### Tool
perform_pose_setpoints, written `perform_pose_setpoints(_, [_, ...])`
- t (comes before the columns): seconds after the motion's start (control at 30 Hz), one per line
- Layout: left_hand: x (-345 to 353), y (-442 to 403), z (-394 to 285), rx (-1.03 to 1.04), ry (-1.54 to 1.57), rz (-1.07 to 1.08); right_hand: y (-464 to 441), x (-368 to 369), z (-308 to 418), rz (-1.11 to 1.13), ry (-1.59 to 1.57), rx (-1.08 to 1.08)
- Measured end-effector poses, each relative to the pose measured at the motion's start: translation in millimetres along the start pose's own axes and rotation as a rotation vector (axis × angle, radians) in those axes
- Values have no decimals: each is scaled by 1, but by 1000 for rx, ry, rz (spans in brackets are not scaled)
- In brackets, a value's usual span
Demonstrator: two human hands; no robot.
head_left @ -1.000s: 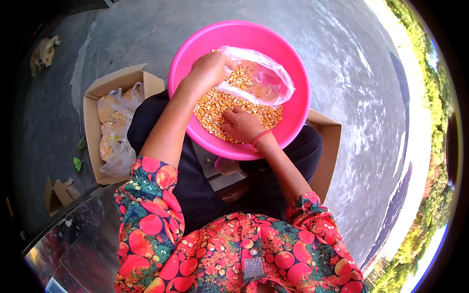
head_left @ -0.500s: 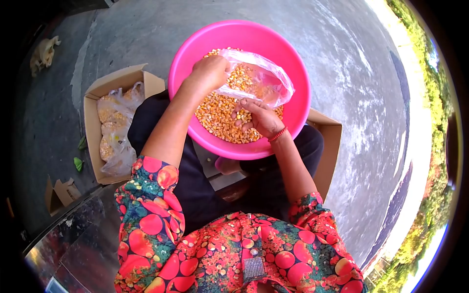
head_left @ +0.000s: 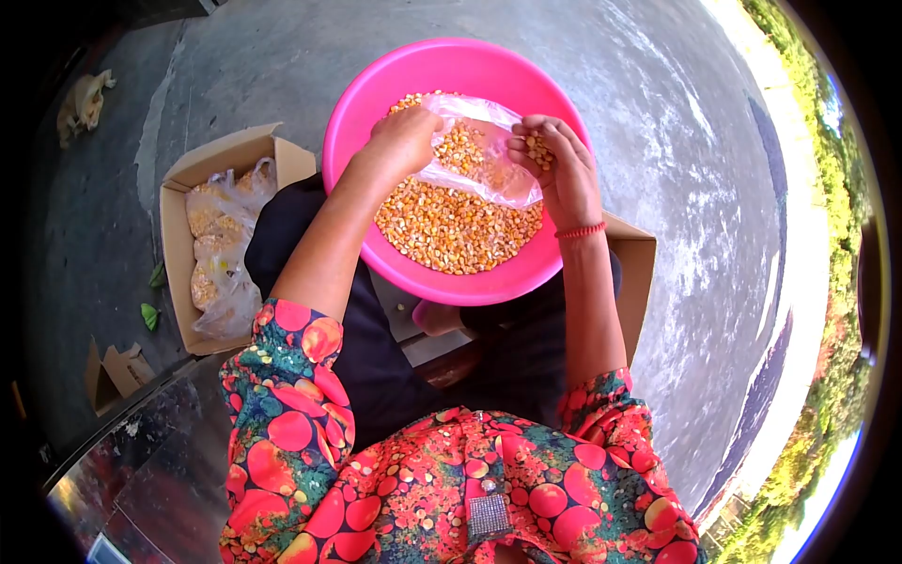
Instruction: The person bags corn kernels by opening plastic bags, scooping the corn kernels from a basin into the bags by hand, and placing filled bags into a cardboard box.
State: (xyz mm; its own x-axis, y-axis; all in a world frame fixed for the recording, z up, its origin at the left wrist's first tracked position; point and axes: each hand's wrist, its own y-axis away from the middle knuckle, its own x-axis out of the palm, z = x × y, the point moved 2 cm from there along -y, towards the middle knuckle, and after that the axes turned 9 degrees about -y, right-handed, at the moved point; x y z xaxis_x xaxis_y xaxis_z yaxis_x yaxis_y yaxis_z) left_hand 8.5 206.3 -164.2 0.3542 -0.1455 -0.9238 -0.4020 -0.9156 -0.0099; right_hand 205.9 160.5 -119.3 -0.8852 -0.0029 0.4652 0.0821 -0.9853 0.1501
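A pink basin (head_left: pixel 349 122) rests on my lap, with loose corn kernels (head_left: pixel 451 235) spread over its bottom. Inside it lies a clear plastic bag (head_left: pixel 512 183) that has kernels in it. My left hand (head_left: pixel 406 136) is closed on the left edge of the bag; its fingertips are partly hidden. At the bag's right end, my right hand (head_left: pixel 568 169) cups a small heap of corn kernels (head_left: pixel 537 150) in its curled fingers. A red bracelet (head_left: pixel 581 230) circles that wrist.
To my left stands a cardboard box (head_left: pixel 178 254) holding knotted plastic bags of corn (head_left: pixel 221 226). Another cardboard box (head_left: pixel 639 282) shows behind the basin at right. A small open carton (head_left: pixel 127 367) and a green leaf (head_left: pixel 149 316) lie at left. An animal (head_left: pixel 85 105) lies on the floor.
My right hand has risen from the loose kernels to the bag's right end, carrying a handful of corn. My left hand stays on the bag's edge.
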Motion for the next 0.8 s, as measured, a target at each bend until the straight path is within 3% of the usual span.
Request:
perform_pose_setpoints(0.03, [1, -1, 1, 1, 0, 1, -6, -1, -1, 3, 161, -12])
perform_pose_setpoints(0.07, [4, -1, 2, -4, 5, 0, -14, -13, -11, 44, 620, -121])
perform_pose_setpoints(0.1, [1, -1, 1, -9, 9, -2, -12, -17, -14, 44, 620, -121])
perform_pose_setpoints(0.17, [-2, -2, 0, -29, 12, 14, -7, -19, -17, 46, 1287, -381])
perform_pose_setpoints(0.2, [-3, 0, 0, -51, 15, 37, 0, -12, -18, 139, 1008, -156])
perform_pose_setpoints(0.23, [0, 1, 3, -55, 19, 44, 8, -11, -23, 140, 1007, -147])
perform_pose_setpoints(0.3, [3, -5, 5, 7, -37, 0, 20, -6, -42, 555, 968, 150])
perform_pose_setpoints(0.37, [-2, -4, 0, -1, -30, 21, 27, -9, -61, 648, 1242, 83])
perform_pose_setpoints(0.4, [-3, -2, -1, -11, -24, 41, 28, -23, -77, 529, 1355, -87])
perform_pose_setpoints(0.43, [-4, -1, -2, -11, -26, 41, 29, -27, -88, 529, 1354, -88])
perform_pose_setpoints(0.5, [-3, 0, -3, -17, 2, 85, 29, -27, -104, 323, 1483, -21])
perform_pose_setpoints(0.53, [-2, 1, -3, -15, 1, 85, 34, -22, -107, 389, 1513, -28])
perform_pose_setpoints(0.63, [0, 0, -4, 12, -8, 50, 43, -9, -118, 566, 1462, 0])
perform_pose_setpoints(0.8, [1, -1, -4, -2, 5, 134, 39, -22, -124, 628, 1348, 89])
